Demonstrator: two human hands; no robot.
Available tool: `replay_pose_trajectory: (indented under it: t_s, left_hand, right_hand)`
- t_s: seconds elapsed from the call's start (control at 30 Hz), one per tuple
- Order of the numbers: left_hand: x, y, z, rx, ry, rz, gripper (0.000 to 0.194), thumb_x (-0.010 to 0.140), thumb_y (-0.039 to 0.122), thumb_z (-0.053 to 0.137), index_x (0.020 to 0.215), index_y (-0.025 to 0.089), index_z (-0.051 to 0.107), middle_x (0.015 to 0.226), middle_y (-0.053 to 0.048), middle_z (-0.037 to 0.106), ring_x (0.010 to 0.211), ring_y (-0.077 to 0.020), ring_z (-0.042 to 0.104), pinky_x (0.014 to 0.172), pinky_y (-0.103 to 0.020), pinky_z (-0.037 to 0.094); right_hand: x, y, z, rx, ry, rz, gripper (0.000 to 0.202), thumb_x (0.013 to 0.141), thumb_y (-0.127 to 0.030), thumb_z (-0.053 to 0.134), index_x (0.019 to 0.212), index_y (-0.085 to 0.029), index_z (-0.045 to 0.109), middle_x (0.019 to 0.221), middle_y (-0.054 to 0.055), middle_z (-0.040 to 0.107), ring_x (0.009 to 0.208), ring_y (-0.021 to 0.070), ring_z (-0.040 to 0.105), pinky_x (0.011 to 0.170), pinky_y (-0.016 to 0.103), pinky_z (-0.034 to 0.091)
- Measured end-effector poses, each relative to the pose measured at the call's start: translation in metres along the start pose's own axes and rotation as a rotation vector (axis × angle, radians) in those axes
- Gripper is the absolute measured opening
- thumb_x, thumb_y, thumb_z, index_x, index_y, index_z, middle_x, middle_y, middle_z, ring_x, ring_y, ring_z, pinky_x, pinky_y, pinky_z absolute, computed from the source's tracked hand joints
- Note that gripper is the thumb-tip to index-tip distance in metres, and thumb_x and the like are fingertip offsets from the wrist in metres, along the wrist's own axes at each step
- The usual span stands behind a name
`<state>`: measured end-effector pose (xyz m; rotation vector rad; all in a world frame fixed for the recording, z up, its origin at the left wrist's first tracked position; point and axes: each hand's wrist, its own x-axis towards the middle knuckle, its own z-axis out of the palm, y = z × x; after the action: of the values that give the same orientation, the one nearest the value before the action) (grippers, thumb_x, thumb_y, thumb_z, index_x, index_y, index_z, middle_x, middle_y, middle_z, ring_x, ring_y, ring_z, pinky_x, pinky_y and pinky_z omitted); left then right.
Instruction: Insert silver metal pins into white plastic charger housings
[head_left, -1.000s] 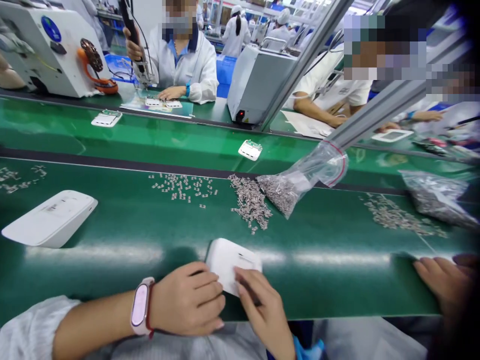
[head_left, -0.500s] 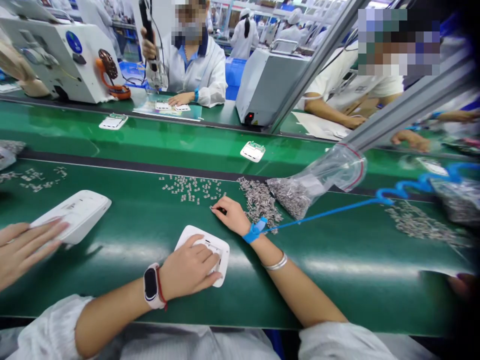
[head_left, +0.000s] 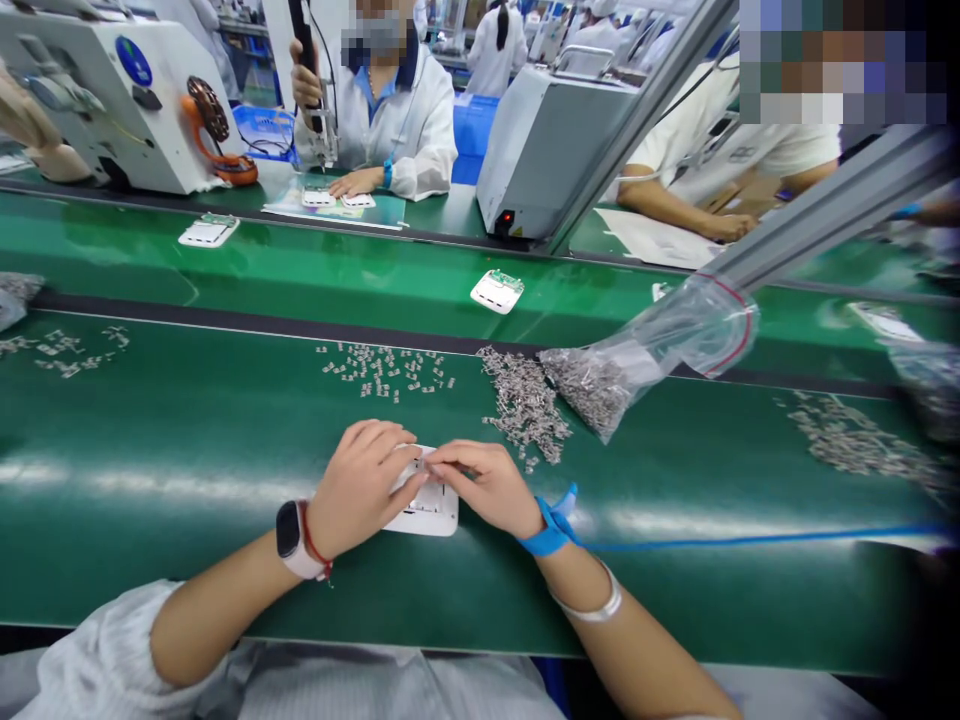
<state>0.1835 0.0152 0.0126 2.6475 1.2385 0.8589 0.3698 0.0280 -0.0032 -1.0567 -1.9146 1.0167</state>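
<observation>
A white plastic housing (head_left: 439,515) with rounded corners lies on the green work surface in front of me, its slotted inner side up. My left hand (head_left: 364,485) grips its left part, fingers curled over the far side and thumb across the middle, hiding much of it. Over the housing's far edge, my right hand (head_left: 487,487) is closed in a pinch, with what looks like a small metal piece at the fingertips, mostly hidden. Beyond the hands are scattered small metal pieces (head_left: 382,368) and a denser pile of them (head_left: 525,400).
A clear bag of metal parts (head_left: 592,385) leans beside the pile. Behind a dark rail, the green belt carries white housings with green boards (head_left: 498,291). A blue coiled cord (head_left: 750,541) runs right from my wrist strap (head_left: 547,525). A co-worker's hand (head_left: 358,182) works opposite.
My right hand has come from the scattered pieces back to the housing. My left hand has shifted up and the housing has turned. Another person's hand and a white case at left are gone from view.
</observation>
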Motion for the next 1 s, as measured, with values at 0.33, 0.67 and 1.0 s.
replay_pose_trajectory:
  t_s: [0.33,0.67,1.0]
  left_hand:
    - [-0.002,-0.004,-0.002,-0.099,-0.068,-0.015,0.012,0.086,0.024,0.047,0.085,0.018,0.059,0.087,-0.001,0.063,0.09,-0.0166,0.054,0.084,-0.035,0.036]
    - [-0.019,-0.001,0.006,-0.023,-0.235,0.385,0.015,0.087,0.024,0.045,0.093,0.016,0.057,0.081,-0.002,0.062,0.081,-0.0158,0.055,0.081,-0.034,0.038]
    - [-0.019,-0.003,0.005,-0.051,-0.256,0.397,0.019,0.087,0.03,0.045,0.095,0.016,0.055,0.082,-0.002,0.062,0.085,-0.017,0.056,0.085,-0.037,0.038]
  right_hand:
    - [-0.005,-0.004,0.006,-0.111,0.023,-0.1,0.012,0.083,-0.018,0.051,0.081,-0.019,0.063,0.074,0.001,0.068,0.067,0.0121,0.063,0.061,0.022,0.05]
    - [0.002,0.016,0.011,-0.324,0.016,-0.134,0.008,0.081,-0.016,0.052,0.076,-0.018,0.058,0.109,0.009,0.058,0.103,0.0207,0.054,0.083,0.037,0.046]
    - [-0.002,0.027,0.018,-0.486,0.089,-0.413,0.01,0.083,-0.016,0.051,0.078,-0.02,0.059,0.096,0.006,0.066,0.085,0.0155,0.058,0.079,0.035,0.044]
